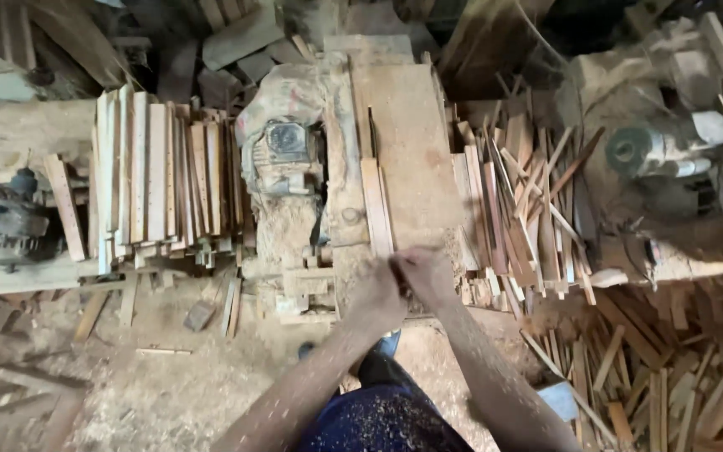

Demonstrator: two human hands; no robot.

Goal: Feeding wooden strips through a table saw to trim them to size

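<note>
Right now my fingers meet at the near end of a narrow wooden strip: the left hand and the right hand are pressed close together there, and the fingers look curled around the strip's end, though the blur keeps me from telling how firmly each one is clamped. That strip lies lengthwise on the tabletop, a dusty plank surface running away from me, and its far end points toward the top of the view. Just left of it, a dust-covered motor sits on the same bench, with a heap of sawdust below it and small wooden blocks near my left wrist. Further left, a stack of flat boards lies side by side, and beyond that another dark motor rests on planks. To the right of the tabletop, a loose pile of thin offcuts lies crisscrossed, spilling down toward more sticks on the floor. At far right stands a grey machine coated in dust. Sawdust speckles my forearms and my dark blue clothing.
</note>
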